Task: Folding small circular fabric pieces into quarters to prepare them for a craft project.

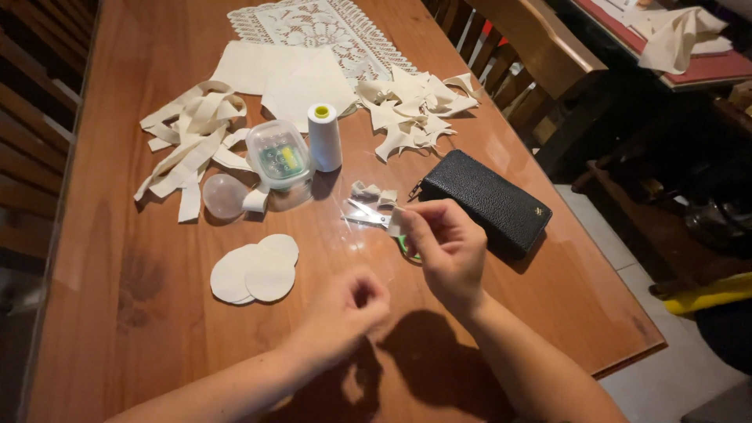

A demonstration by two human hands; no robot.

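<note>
My right hand [445,249] is raised over the wooden table [141,313] and pinches a small cream fabric piece [394,223] between thumb and fingers. My left hand [347,312] is closer to me, fingers curled and pinched together; what it holds is too small to see. Small scissors [366,215] with a green handle lie on the table just under and left of my right hand. A few cream fabric circles [255,270] lie stacked to the left of both hands.
A black zip pouch [489,202] lies right of my right hand. Behind are a white thread spool [324,137], a clear plastic box [279,154], its round lid [224,196], cream fabric strips [188,141], fabric scraps [411,110] and a lace doily [321,27]. Chairs stand at right.
</note>
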